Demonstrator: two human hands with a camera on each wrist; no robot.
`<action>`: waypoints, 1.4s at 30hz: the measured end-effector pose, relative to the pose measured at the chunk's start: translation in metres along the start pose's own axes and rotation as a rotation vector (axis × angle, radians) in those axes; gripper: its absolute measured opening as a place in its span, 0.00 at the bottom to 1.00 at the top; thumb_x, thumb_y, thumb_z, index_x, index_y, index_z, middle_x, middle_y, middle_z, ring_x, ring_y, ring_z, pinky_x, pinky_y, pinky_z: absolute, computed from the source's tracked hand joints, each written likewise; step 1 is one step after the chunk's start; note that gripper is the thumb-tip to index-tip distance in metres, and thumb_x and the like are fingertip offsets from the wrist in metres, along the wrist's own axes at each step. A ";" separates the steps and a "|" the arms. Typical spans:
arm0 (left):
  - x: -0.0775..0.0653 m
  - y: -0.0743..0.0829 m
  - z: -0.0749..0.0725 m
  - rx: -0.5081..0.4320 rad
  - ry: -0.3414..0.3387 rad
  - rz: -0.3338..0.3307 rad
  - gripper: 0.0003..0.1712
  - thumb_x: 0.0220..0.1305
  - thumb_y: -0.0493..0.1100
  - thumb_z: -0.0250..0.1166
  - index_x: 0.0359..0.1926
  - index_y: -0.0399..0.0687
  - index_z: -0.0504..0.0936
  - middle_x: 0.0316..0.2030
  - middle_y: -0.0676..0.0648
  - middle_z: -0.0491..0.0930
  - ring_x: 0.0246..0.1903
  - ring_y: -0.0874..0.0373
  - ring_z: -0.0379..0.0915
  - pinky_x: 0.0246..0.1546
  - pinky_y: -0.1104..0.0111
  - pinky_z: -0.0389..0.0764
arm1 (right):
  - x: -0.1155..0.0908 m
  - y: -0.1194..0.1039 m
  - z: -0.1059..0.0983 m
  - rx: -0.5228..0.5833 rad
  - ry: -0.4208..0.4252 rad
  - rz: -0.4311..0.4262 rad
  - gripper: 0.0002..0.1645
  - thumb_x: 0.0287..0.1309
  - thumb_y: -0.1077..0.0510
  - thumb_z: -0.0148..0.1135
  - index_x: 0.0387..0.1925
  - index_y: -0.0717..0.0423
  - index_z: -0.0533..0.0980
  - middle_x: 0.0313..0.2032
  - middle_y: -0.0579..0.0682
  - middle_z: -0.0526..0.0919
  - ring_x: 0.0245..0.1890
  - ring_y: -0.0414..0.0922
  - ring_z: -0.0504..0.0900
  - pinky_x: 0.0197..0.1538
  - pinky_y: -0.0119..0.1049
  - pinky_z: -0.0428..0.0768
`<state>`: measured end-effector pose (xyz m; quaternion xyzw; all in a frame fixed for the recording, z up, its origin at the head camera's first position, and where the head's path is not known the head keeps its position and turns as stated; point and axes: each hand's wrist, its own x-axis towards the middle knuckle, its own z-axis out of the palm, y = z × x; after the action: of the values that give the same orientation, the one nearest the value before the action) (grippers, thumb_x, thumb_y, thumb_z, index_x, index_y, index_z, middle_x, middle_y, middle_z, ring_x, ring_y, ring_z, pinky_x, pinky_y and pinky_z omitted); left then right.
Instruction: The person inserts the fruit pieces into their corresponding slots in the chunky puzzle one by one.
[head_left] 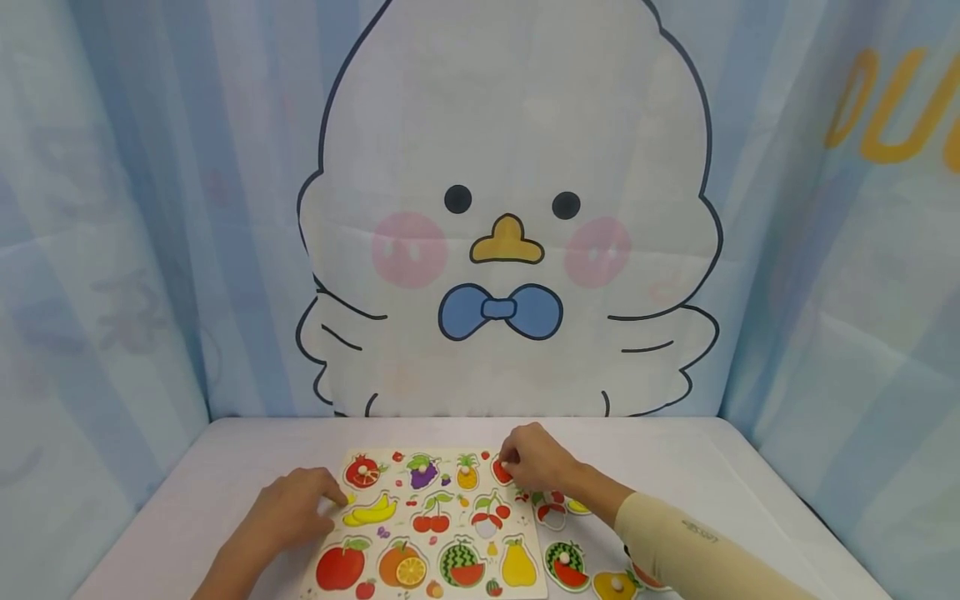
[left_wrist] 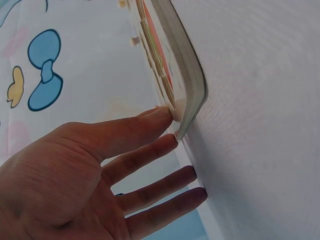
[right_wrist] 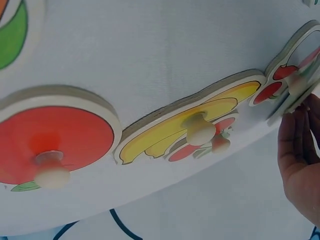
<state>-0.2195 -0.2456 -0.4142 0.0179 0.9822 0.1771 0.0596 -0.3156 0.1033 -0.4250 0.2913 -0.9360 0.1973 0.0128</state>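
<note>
A wooden fruit puzzle board (head_left: 442, 533) lies flat on the table. My left hand (head_left: 296, 510) is at its left side; in the left wrist view the thumb (left_wrist: 145, 125) and index finger pinch the board's corner while the other fingers extend below. My right hand (head_left: 542, 458) is over the far right corner, its fingertips pinching a red fruit piece (head_left: 501, 472) at its slot. Knobbed pomegranate (head_left: 362, 472), grape (head_left: 422, 473) and pineapple (head_left: 467, 477) pieces sit along the far row. In the right wrist view, the right hand (right_wrist: 302, 150) is partly cut off.
Loose knobbed pieces lie right of the board: watermelon (head_left: 566, 567), cherry (head_left: 551, 512), a yellow fruit (head_left: 613, 586), banana (right_wrist: 175, 131) and a round red fruit (right_wrist: 55, 132). A curtain with a cartoon bird (head_left: 510, 358) hangs behind the white table (head_left: 720, 492).
</note>
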 end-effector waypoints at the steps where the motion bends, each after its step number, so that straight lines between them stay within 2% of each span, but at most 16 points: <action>1: 0.000 0.000 0.000 -0.001 -0.002 -0.001 0.14 0.46 0.40 0.75 0.37 0.53 0.85 0.39 0.52 0.80 0.45 0.50 0.73 0.50 0.45 0.74 | 0.000 0.000 0.000 0.002 -0.004 0.003 0.05 0.55 0.62 0.65 0.34 0.54 0.84 0.28 0.40 0.79 0.26 0.37 0.73 0.30 0.25 0.76; 14: -0.002 0.000 -0.001 -0.007 0.004 0.001 0.14 0.47 0.40 0.75 0.37 0.54 0.85 0.39 0.52 0.80 0.45 0.49 0.73 0.50 0.45 0.74 | 0.000 0.000 0.004 0.003 -0.015 0.025 0.07 0.56 0.62 0.65 0.37 0.53 0.84 0.30 0.40 0.80 0.27 0.36 0.74 0.33 0.24 0.77; 20: -0.002 -0.001 -0.001 -0.014 -0.008 -0.019 0.14 0.47 0.40 0.75 0.37 0.53 0.85 0.39 0.51 0.80 0.43 0.51 0.73 0.49 0.46 0.75 | 0.001 -0.002 0.005 0.004 -0.019 0.054 0.07 0.55 0.61 0.66 0.37 0.53 0.84 0.29 0.40 0.79 0.28 0.37 0.74 0.34 0.24 0.77; 30: -0.002 0.001 -0.001 -0.010 -0.008 -0.008 0.14 0.47 0.40 0.75 0.38 0.53 0.84 0.38 0.53 0.80 0.43 0.52 0.73 0.49 0.47 0.75 | 0.000 -0.002 0.004 -0.031 -0.022 0.039 0.07 0.56 0.60 0.66 0.38 0.52 0.84 0.31 0.40 0.80 0.29 0.36 0.74 0.35 0.25 0.77; 36: -0.001 0.001 -0.002 -0.010 -0.008 -0.004 0.14 0.47 0.40 0.75 0.38 0.53 0.84 0.38 0.53 0.80 0.43 0.52 0.73 0.49 0.47 0.75 | 0.001 -0.001 0.002 -0.058 -0.049 0.041 0.08 0.57 0.58 0.66 0.40 0.51 0.83 0.33 0.40 0.79 0.30 0.36 0.73 0.37 0.25 0.78; 42: -0.001 -0.001 -0.001 -0.007 -0.002 -0.003 0.14 0.47 0.40 0.75 0.38 0.53 0.84 0.38 0.53 0.80 0.43 0.52 0.73 0.49 0.47 0.75 | 0.000 0.002 -0.001 -0.026 -0.093 0.039 0.10 0.57 0.58 0.66 0.43 0.49 0.82 0.36 0.39 0.79 0.32 0.36 0.74 0.41 0.25 0.79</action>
<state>-0.2188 -0.2466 -0.4133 0.0165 0.9816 0.1804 0.0611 -0.3172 0.1050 -0.4246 0.2818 -0.9435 0.1715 -0.0307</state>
